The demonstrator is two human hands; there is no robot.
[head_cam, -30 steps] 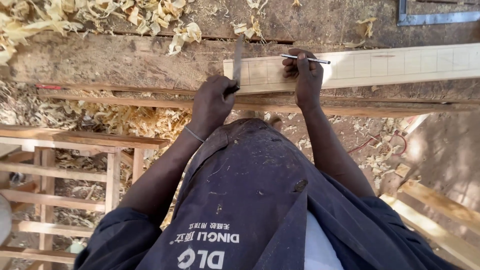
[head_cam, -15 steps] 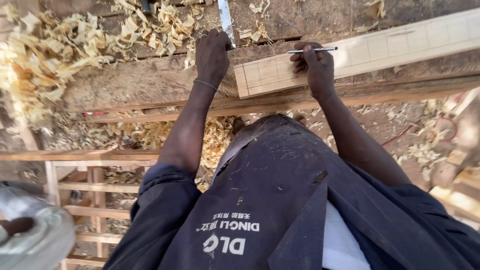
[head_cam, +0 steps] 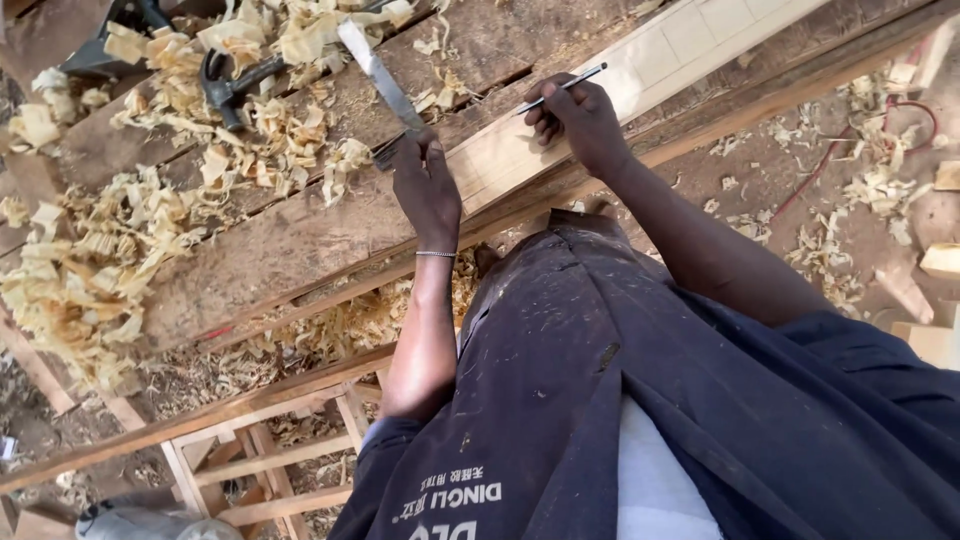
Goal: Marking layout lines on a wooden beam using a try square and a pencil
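From the head camera, looking down over a dark work apron (head_cam: 600, 400), the left hand (head_cam: 428, 190) was clenched around the handle end of a flat metal square blade (head_cam: 375, 75), which lay tilted across the rough workbench (head_cam: 290, 240) among pale wood shavings (head_cam: 90, 270). The blade sat just beside the near end of the pale wooden batten (head_cam: 640, 60), not squarely over it. The right hand (head_cam: 580, 120) rested on the batten, fingers pinched on a thin pencil (head_cam: 562, 88) held nearly level above the wood. Ruled cross-lines showed farther along the batten. A dark clamp-like tool (head_cam: 235, 85) lay half buried in shavings behind.

To my eye, marking well here called for seating the square's stock firmly against the batten's edge, brushing chips clear so nothing tipped it, then keeping the pencil tight to the blade. The right hand's weight on the batten looked useful for stopping it sliding.
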